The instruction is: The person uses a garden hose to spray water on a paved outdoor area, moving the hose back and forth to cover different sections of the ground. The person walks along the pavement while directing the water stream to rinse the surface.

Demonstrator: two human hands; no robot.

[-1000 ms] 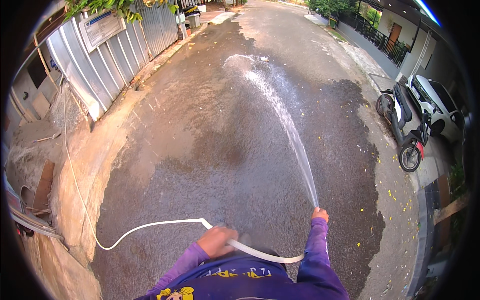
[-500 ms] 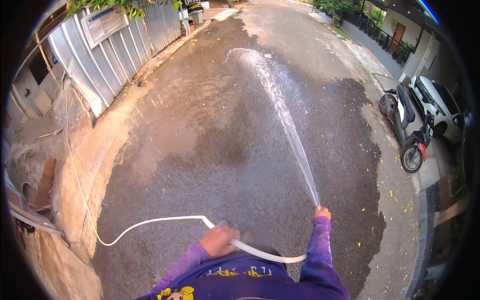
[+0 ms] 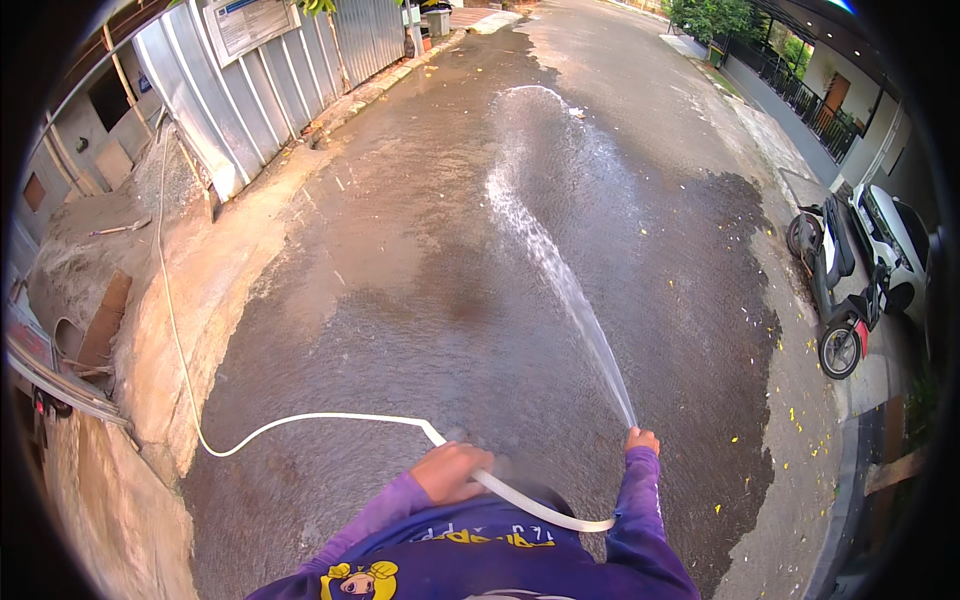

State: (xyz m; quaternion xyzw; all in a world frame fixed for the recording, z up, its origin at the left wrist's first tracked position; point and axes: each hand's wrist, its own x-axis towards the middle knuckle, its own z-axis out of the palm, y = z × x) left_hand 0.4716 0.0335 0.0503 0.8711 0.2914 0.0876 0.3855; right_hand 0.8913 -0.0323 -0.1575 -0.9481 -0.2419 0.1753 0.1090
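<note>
A pale garden hose (image 3: 545, 512) runs across the front of my body. My left hand (image 3: 452, 472) is closed around it, close to a sharp kink in the hose on the far side of my fingers. Out ahead to the right, my right hand (image 3: 642, 438) is closed at the point where the water comes out; the hose end itself is hidden in the fist. A white stream of water (image 3: 560, 270) shoots away from it and curves to the left onto the wet asphalt road (image 3: 400, 370). Past my left hand the hose trails over the road to the left edge.
A corrugated metal fence (image 3: 260, 90) borders the road at the far left, with a sandy verge (image 3: 240, 240) before it. On the right a motorcycle (image 3: 838, 290) is parked beside a white car (image 3: 890, 225). Green trees (image 3: 715, 15) stand far off.
The stream has swung left and bends more. The view has shifted, so the fence and motorcycle sit farther right. Both hands keep their hold on the hose.
</note>
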